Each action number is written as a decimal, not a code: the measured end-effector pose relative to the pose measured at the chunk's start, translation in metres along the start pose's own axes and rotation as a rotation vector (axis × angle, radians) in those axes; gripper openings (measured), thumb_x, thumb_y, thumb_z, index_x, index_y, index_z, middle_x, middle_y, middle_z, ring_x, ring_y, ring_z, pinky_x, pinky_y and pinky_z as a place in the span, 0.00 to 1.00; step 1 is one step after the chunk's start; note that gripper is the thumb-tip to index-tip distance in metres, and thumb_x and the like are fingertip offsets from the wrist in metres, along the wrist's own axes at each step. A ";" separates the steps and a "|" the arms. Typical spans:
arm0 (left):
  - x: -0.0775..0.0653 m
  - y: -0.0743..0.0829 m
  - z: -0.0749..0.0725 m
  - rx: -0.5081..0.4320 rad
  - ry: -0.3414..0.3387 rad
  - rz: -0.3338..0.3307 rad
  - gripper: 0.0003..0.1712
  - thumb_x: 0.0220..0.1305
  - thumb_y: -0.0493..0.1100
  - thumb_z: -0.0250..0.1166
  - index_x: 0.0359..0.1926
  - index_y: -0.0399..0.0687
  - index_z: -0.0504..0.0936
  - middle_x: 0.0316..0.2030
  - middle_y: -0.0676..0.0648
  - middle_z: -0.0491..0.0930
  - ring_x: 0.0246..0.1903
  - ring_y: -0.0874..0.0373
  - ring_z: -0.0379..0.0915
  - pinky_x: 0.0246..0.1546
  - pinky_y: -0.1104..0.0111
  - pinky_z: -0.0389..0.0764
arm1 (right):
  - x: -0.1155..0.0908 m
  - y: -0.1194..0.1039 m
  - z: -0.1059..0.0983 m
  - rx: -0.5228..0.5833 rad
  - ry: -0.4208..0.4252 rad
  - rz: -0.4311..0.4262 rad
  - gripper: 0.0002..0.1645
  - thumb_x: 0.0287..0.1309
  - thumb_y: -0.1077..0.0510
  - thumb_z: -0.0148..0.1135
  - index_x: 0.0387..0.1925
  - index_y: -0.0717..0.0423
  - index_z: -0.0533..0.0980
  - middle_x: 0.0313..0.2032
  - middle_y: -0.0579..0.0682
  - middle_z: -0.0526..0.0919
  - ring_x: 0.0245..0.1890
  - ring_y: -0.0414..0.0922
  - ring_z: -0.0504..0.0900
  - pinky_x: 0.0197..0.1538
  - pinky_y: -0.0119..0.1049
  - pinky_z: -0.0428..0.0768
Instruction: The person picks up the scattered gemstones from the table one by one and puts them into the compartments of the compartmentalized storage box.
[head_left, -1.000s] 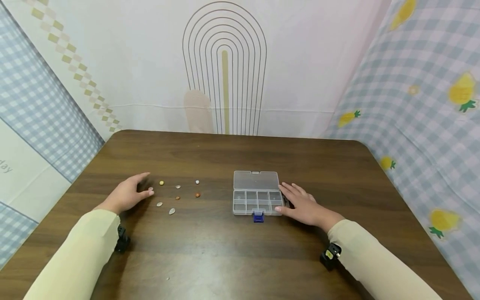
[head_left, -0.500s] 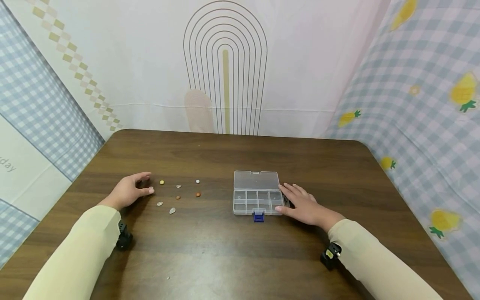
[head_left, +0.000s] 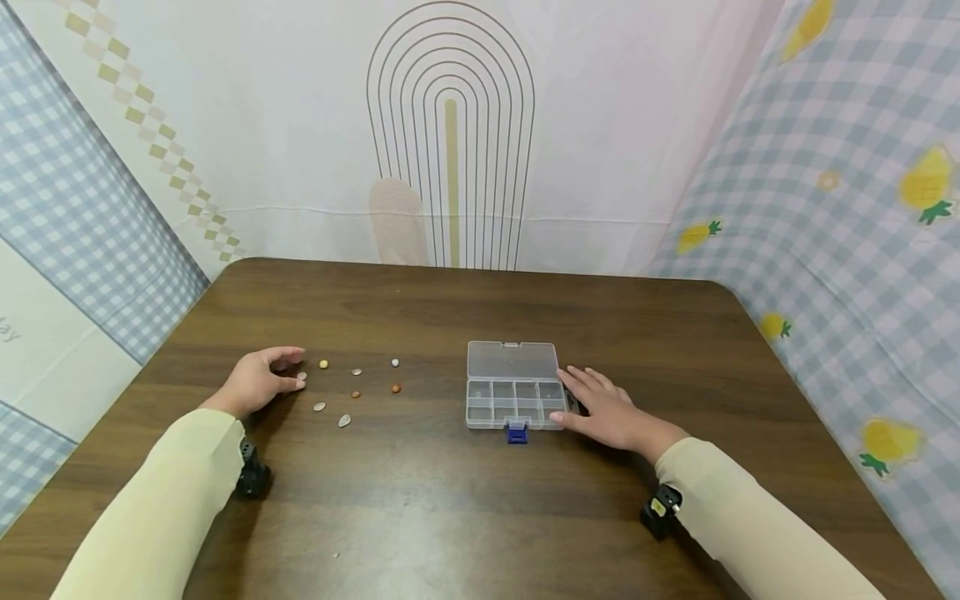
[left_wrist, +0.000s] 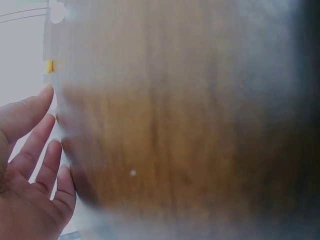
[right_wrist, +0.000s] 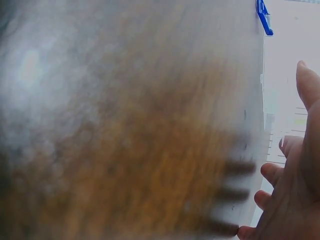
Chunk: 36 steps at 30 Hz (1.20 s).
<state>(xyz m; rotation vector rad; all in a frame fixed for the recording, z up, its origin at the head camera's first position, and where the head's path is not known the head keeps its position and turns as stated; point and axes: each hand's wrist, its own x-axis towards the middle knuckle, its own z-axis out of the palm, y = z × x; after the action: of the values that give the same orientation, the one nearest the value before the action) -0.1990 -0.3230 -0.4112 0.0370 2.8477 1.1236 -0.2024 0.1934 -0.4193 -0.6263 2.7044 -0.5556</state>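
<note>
My left hand (head_left: 258, 382) hovers low over the left of the table, fingers loosely bent, thumb and forefinger apart. A small pale spot shows by its thumb tip; I cannot tell whether it is the nail or a small piece. Just right of it lies a yellow bead (head_left: 323, 364), also seen as a blurred yellow bead (left_wrist: 50, 66) in the left wrist view. My right hand (head_left: 600, 408), fingers extended, rests against the right side of a clear compartment box (head_left: 480, 414). The box's lid (head_left: 512, 360) is raised; its blue latch (head_left: 517, 435) faces me.
Several small pieces lie between hand and box: a white bead (head_left: 395, 362), an orange bead (head_left: 396, 388), a brown piece (head_left: 356, 395) and pale flat pieces such as a shiny oval piece (head_left: 344, 421). A tiny speck (head_left: 337, 555) lies near the front. Patterned cloth (head_left: 300, 125) hangs behind the table.
My left forefinger has curled in towards the thumb. The left hand has shifted slightly right. The right hand and the box have stayed in place.
</note>
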 end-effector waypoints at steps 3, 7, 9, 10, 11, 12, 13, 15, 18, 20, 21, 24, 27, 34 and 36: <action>0.000 -0.001 0.001 -0.009 0.019 0.000 0.27 0.57 0.34 0.69 0.57 0.27 0.73 0.54 0.29 0.75 0.53 0.37 0.70 0.51 0.58 0.73 | 0.000 0.000 0.000 0.002 -0.006 0.007 0.53 0.61 0.25 0.45 0.76 0.49 0.47 0.75 0.58 0.46 0.73 0.62 0.39 0.65 0.71 0.43; 0.000 -0.002 0.002 -0.032 0.026 -0.002 0.25 0.57 0.34 0.69 0.55 0.28 0.75 0.52 0.30 0.77 0.51 0.40 0.72 0.43 0.73 0.72 | 0.000 0.000 0.000 0.001 -0.001 0.003 0.52 0.62 0.26 0.46 0.76 0.50 0.47 0.75 0.59 0.46 0.73 0.63 0.40 0.64 0.72 0.44; 0.000 -0.001 0.002 -0.042 0.030 0.005 0.24 0.57 0.34 0.69 0.54 0.28 0.76 0.50 0.30 0.78 0.48 0.41 0.72 0.39 0.77 0.70 | 0.000 0.000 0.000 -0.004 0.005 -0.002 0.52 0.62 0.27 0.46 0.76 0.51 0.48 0.74 0.60 0.47 0.73 0.64 0.41 0.64 0.72 0.44; 0.000 -0.001 0.002 -0.043 0.034 0.010 0.24 0.57 0.34 0.69 0.53 0.27 0.77 0.49 0.30 0.78 0.47 0.43 0.73 0.38 0.78 0.70 | 0.000 0.000 0.000 -0.005 0.007 -0.004 0.52 0.62 0.27 0.46 0.76 0.51 0.48 0.74 0.60 0.47 0.73 0.64 0.41 0.63 0.73 0.44; 0.000 -0.001 0.003 -0.044 0.038 0.016 0.23 0.56 0.33 0.69 0.52 0.27 0.77 0.47 0.30 0.78 0.45 0.44 0.73 0.37 0.78 0.70 | 0.000 0.000 0.000 -0.008 0.007 -0.001 0.51 0.63 0.27 0.46 0.76 0.51 0.48 0.74 0.60 0.47 0.73 0.64 0.41 0.64 0.72 0.44; 0.000 0.000 0.003 -0.044 0.041 0.022 0.23 0.56 0.33 0.70 0.52 0.27 0.77 0.46 0.31 0.79 0.43 0.46 0.74 0.36 0.78 0.70 | -0.001 0.000 -0.001 -0.012 0.007 0.001 0.51 0.63 0.27 0.46 0.76 0.51 0.48 0.74 0.60 0.47 0.73 0.64 0.41 0.64 0.72 0.45; 0.000 0.000 0.004 -0.043 0.044 0.027 0.22 0.56 0.33 0.70 0.51 0.26 0.78 0.45 0.31 0.79 0.41 0.49 0.74 0.36 0.78 0.71 | -0.001 -0.001 -0.001 -0.013 0.006 0.003 0.51 0.63 0.27 0.46 0.76 0.51 0.48 0.74 0.60 0.47 0.73 0.63 0.41 0.64 0.72 0.45; 0.000 0.000 0.005 -0.037 0.050 0.032 0.21 0.55 0.32 0.69 0.50 0.26 0.78 0.43 0.32 0.79 0.38 0.53 0.72 0.35 0.77 0.70 | -0.001 -0.001 -0.001 -0.014 0.007 0.002 0.51 0.63 0.28 0.46 0.76 0.51 0.48 0.74 0.60 0.48 0.73 0.64 0.42 0.63 0.72 0.45; 0.000 -0.001 0.005 -0.024 0.052 0.033 0.20 0.55 0.31 0.69 0.49 0.26 0.79 0.41 0.33 0.80 0.35 0.56 0.71 0.34 0.75 0.70 | -0.001 -0.001 -0.001 -0.011 0.009 0.002 0.51 0.63 0.28 0.47 0.76 0.51 0.49 0.74 0.60 0.48 0.73 0.64 0.42 0.63 0.73 0.46; 0.001 -0.002 0.006 -0.016 0.052 0.031 0.19 0.54 0.31 0.69 0.48 0.26 0.79 0.39 0.34 0.80 0.35 0.56 0.71 0.34 0.74 0.70 | 0.000 -0.001 0.000 -0.010 0.011 0.001 0.51 0.63 0.28 0.46 0.76 0.51 0.49 0.74 0.60 0.48 0.73 0.64 0.43 0.63 0.73 0.46; 0.001 -0.002 0.006 -0.011 0.051 0.028 0.19 0.54 0.31 0.69 0.48 0.26 0.79 0.39 0.35 0.80 0.35 0.56 0.71 0.34 0.74 0.70 | 0.000 -0.001 0.000 -0.011 0.009 0.002 0.51 0.63 0.28 0.46 0.76 0.51 0.49 0.74 0.60 0.48 0.73 0.64 0.42 0.63 0.73 0.46; 0.002 -0.003 0.007 -0.004 0.046 0.022 0.19 0.54 0.31 0.70 0.47 0.26 0.80 0.37 0.36 0.80 0.35 0.57 0.72 0.34 0.74 0.70 | -0.001 -0.001 0.000 -0.013 0.005 0.005 0.51 0.63 0.28 0.47 0.76 0.51 0.48 0.74 0.60 0.48 0.73 0.64 0.43 0.63 0.72 0.46; 0.001 -0.004 0.007 -0.001 0.042 0.021 0.19 0.54 0.32 0.70 0.46 0.26 0.80 0.36 0.36 0.81 0.34 0.57 0.73 0.33 0.75 0.71 | -0.001 -0.001 -0.001 -0.013 0.003 0.007 0.51 0.63 0.28 0.47 0.76 0.51 0.48 0.74 0.60 0.48 0.73 0.64 0.43 0.63 0.72 0.46; 0.002 -0.001 0.006 0.037 0.028 0.016 0.16 0.56 0.33 0.69 0.44 0.27 0.81 0.35 0.39 0.80 0.35 0.56 0.73 0.37 0.69 0.72 | 0.001 -0.001 0.000 -0.018 0.008 0.001 0.51 0.63 0.28 0.46 0.76 0.52 0.48 0.74 0.61 0.49 0.72 0.65 0.44 0.63 0.72 0.46; 0.002 -0.001 0.006 0.052 0.027 0.017 0.14 0.56 0.33 0.69 0.43 0.27 0.81 0.34 0.39 0.80 0.35 0.55 0.73 0.38 0.67 0.72 | 0.000 -0.001 -0.001 -0.017 0.006 0.001 0.51 0.63 0.28 0.46 0.76 0.52 0.48 0.74 0.61 0.49 0.72 0.64 0.43 0.63 0.72 0.46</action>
<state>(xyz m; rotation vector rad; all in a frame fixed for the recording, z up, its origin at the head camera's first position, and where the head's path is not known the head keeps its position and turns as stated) -0.2007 -0.3195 -0.4163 0.0494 2.9059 1.0607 -0.2026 0.1929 -0.4186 -0.6283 2.7177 -0.5359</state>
